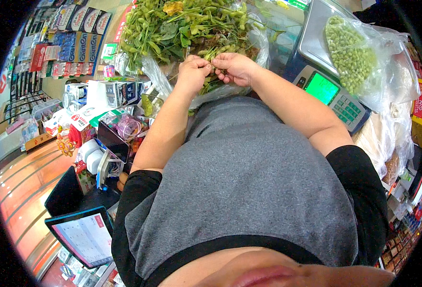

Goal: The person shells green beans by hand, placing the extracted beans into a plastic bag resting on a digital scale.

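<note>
My left hand (193, 74) and my right hand (237, 68) meet fingertip to fingertip over the near edge of a heap of soybean plants (182, 32). Thumbs and fingers of both pinch a small green soybean pod, mostly covered by the fingers. Stems, leaves and plump pods make up the heap, which lies on an opened clear plastic bag (157, 77). More loose greenery shows below my hands. To the right, a clear bag of shelled green soybeans (351, 57) rests on the metal pan (317, 36) of a digital scale.
The scale's lit green display (322, 88) and keypad face me. White plastic bags (379, 132) bulge beside it. Boxes (119, 92), a dark phone-like screen (113, 141) and a tablet-like monitor (83, 235) crowd my left. Packaged goods fill a rack (78, 43) farther left.
</note>
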Action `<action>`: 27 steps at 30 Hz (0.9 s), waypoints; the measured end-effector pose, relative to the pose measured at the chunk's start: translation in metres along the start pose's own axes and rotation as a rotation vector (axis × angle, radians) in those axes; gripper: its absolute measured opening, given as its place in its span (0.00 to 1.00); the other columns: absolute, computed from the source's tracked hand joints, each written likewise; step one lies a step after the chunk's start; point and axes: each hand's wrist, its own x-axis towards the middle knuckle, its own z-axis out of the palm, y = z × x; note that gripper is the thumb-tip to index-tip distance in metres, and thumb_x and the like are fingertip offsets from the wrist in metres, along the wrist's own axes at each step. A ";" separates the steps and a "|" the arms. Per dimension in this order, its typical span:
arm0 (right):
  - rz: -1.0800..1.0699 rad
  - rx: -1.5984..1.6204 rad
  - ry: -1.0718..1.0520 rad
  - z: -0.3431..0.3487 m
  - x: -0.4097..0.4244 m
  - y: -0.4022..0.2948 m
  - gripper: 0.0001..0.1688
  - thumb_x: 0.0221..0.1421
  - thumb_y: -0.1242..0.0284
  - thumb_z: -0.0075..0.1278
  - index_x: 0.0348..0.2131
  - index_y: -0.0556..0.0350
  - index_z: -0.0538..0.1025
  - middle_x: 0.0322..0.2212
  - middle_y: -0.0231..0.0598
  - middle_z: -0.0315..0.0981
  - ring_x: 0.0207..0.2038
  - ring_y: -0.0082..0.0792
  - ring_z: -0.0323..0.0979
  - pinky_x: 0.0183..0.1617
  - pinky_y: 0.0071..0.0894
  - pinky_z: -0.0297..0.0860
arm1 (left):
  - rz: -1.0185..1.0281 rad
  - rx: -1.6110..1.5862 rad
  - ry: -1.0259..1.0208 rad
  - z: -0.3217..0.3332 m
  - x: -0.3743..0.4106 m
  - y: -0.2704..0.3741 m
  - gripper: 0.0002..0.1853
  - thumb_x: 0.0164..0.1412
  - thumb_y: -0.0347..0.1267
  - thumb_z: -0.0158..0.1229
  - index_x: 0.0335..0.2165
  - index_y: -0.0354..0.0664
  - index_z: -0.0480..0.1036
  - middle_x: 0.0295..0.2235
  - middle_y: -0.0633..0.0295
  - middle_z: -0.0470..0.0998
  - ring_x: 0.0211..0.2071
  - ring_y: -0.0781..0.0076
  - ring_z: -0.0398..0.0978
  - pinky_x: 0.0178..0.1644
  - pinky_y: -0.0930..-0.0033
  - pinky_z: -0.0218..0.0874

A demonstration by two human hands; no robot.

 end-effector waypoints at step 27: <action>0.073 0.254 -0.118 0.000 -0.007 -0.005 0.07 0.62 0.70 0.42 0.32 0.53 0.68 0.22 0.30 0.64 0.20 0.21 0.60 0.16 0.17 0.55 | 0.204 -0.074 0.038 -0.003 -0.005 0.013 0.06 0.49 0.28 0.57 0.23 0.36 0.76 0.35 0.58 0.77 0.39 0.64 0.72 0.46 0.66 0.61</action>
